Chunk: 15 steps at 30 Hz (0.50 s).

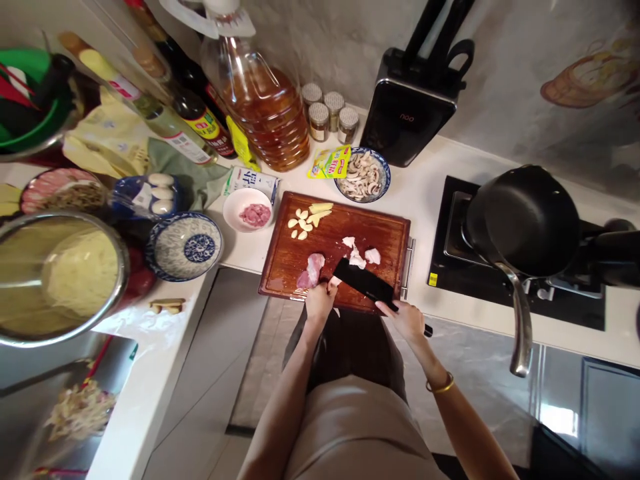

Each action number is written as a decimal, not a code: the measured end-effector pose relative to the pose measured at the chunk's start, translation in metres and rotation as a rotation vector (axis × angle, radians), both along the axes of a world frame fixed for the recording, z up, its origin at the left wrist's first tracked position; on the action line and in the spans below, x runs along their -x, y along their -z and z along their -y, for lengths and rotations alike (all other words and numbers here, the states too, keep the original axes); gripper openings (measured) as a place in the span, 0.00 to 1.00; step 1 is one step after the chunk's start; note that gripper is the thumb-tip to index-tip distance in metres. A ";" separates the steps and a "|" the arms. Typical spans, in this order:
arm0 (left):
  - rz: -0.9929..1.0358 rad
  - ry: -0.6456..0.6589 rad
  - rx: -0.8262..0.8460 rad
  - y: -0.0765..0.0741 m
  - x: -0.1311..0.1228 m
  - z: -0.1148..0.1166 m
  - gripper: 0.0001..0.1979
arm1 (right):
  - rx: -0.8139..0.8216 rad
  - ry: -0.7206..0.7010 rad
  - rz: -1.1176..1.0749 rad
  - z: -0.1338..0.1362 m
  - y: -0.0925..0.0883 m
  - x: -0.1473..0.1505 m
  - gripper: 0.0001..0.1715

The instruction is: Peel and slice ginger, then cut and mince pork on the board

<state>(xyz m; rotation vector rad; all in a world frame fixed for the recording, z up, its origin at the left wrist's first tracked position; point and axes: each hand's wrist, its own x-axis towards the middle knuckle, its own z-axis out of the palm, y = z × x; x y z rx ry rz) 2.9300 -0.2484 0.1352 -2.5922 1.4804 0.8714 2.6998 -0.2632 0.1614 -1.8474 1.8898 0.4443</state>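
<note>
A wooden cutting board (300,257) lies on the white counter. On it rest a pink piece of raw meat (313,269), a few white cut pieces (361,256), garlic cloves (300,225) and ginger slices (320,212). My left hand (320,299) is curled at the board's near edge, fingertips pressing the meat. My right hand (407,320) grips the handle of a black cleaver (363,281), whose blade rests on the board just right of the meat.
A small white bowl of pink meat slices (254,212) and a blue bowl of sliced mushrooms (363,176) sit behind the board. Oil jug (263,107), sauce bottles, spice jars, knife block (410,110). A black pan (525,220) on the stove at right. Bowls and noodles at left.
</note>
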 end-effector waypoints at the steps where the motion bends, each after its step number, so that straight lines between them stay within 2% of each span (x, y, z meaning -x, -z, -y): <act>1: -0.001 -0.005 -0.009 -0.001 -0.001 0.000 0.18 | -0.005 0.011 0.011 -0.003 0.000 0.003 0.37; 4: -0.015 0.001 -0.040 -0.003 -0.002 0.002 0.18 | -0.025 0.079 0.145 -0.005 0.001 0.006 0.35; 7: -0.003 0.026 -0.055 -0.004 -0.003 0.006 0.18 | -0.070 0.197 0.425 -0.002 0.000 0.000 0.35; 10: 0.035 0.037 -0.064 -0.009 -0.003 0.006 0.18 | -0.257 0.359 0.668 -0.001 -0.005 -0.003 0.35; 13: 0.099 0.006 -0.103 -0.026 -0.002 0.000 0.21 | -0.443 0.517 0.828 -0.002 -0.012 0.001 0.34; 15: 0.152 -0.025 -0.095 -0.042 0.001 -0.002 0.23 | -0.435 0.577 0.908 -0.002 -0.015 0.007 0.33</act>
